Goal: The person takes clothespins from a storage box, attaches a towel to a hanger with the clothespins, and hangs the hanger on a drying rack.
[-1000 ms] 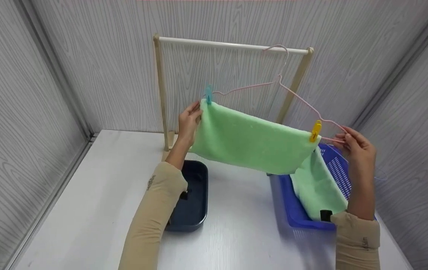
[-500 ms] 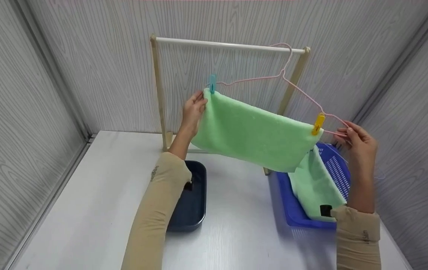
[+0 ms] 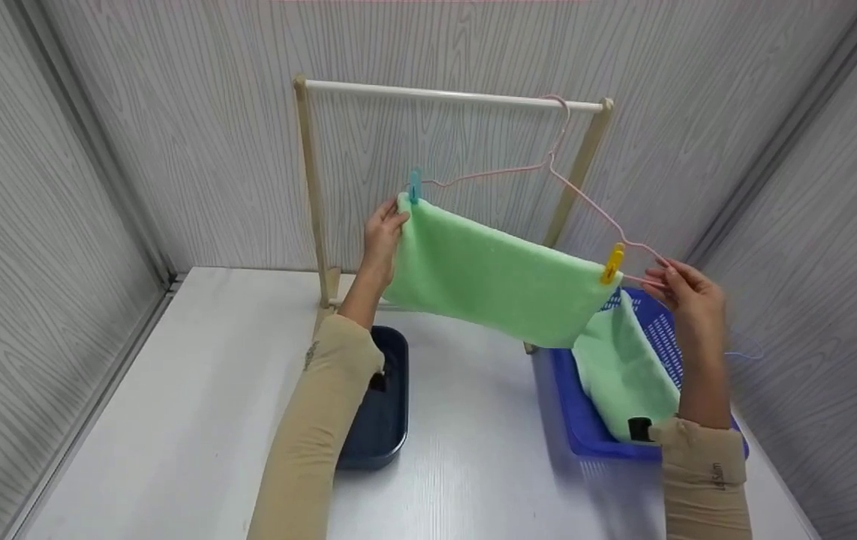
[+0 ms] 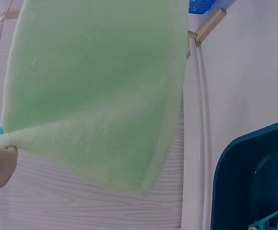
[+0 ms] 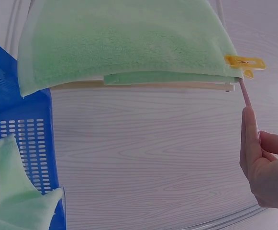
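Observation:
A light green towel (image 3: 496, 270) hangs folded over a pink wire hanger (image 3: 586, 196), whose hook overlaps the rack's white bar. A blue clothespin (image 3: 415, 186) clips its left corner and a yellow clothespin (image 3: 613, 264) its right one. My left hand (image 3: 382, 238) pinches the towel's upper left corner, just under the blue clothespin. With thumb and fingers my right hand (image 3: 691, 296) grips the hanger's right end, beyond the yellow clothespin. The hanger tilts down toward the right. In the right wrist view the towel's lower edge (image 5: 129, 76) shows its two layers.
A drying rack with a white bar (image 3: 428, 93) and wooden posts stands at the back. Another green towel (image 3: 623, 367) lies in a blue perforated basket (image 3: 578, 420) at the right. Under my left forearm sits a dark blue tub (image 3: 398, 420), with clothespins (image 4: 268, 223) inside.
The hanger and towel first rose slightly, then came back down and shifted a little left, both hands moving along. The hook stays at the bar, and both hands keep their hold.

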`<state>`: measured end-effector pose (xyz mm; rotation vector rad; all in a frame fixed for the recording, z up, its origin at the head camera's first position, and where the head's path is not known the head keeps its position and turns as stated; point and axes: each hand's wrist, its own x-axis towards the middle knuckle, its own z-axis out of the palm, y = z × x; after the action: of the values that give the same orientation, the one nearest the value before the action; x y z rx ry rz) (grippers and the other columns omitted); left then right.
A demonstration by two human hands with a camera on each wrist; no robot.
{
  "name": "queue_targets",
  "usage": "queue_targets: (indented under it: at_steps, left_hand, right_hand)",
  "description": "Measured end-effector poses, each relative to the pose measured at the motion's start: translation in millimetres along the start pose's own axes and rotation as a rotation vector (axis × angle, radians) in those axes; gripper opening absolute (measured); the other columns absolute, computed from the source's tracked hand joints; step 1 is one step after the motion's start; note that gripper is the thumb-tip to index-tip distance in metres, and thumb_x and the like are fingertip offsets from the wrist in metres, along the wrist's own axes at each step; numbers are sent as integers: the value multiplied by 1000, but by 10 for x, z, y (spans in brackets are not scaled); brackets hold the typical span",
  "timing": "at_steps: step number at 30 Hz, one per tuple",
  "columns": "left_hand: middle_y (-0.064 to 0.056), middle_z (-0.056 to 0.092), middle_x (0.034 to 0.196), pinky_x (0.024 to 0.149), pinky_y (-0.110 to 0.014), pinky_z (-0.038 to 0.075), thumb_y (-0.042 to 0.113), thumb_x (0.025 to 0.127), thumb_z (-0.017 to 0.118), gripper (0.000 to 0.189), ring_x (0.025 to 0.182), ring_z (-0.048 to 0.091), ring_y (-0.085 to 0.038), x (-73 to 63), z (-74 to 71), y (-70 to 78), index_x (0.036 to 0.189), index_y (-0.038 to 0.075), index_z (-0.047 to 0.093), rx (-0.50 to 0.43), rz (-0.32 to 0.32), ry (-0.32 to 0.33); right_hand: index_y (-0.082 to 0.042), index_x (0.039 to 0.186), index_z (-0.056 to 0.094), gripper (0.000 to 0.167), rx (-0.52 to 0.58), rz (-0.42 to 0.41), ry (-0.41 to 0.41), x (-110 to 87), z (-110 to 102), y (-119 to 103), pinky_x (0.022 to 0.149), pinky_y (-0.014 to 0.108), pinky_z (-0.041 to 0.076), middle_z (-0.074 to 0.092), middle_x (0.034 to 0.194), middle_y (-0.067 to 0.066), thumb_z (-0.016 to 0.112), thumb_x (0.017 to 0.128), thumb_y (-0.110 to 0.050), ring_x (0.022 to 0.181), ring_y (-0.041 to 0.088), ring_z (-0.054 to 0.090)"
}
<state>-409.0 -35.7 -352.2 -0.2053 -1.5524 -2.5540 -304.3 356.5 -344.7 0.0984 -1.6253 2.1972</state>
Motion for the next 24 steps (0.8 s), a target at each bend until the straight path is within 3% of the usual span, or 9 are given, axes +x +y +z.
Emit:
queue_targets:
  at_steps: [7,14,19,24]
  left_hand:
    - [-12,22,148,103,-21,24,8,96,44,53,133,22,-16,22,-33,-27,143,-2,20,67,4,8]
    - [-11,25,147,102,-21,25,9,97,44,51,133,25,-15,27,-50,-56,143,-1,23,112,-7,32]
    - [-12,28,146,102,-24,25,9,97,42,50,132,25,-18,0,-8,-90,143,-1,23,232,-21,31]
    - [-16,31,143,101,-26,29,6,96,42,49,130,29,-23,-71,-3,-132,141,-4,26,374,-3,94]
  right_hand:
    - [14,111,57,24,177,46,-13,-22,20,31,72,31,50,64,90,22,51,91,3,79,29,66]
    - [13,104,62,19,285,90,0,-7,31,48,70,33,51,65,86,22,52,90,5,76,30,65]
    - [14,102,62,18,342,102,15,2,37,90,69,33,52,64,82,22,52,90,5,74,30,65]
    - [15,101,63,19,358,86,52,-11,78,180,69,34,52,63,80,21,52,90,5,72,29,64]
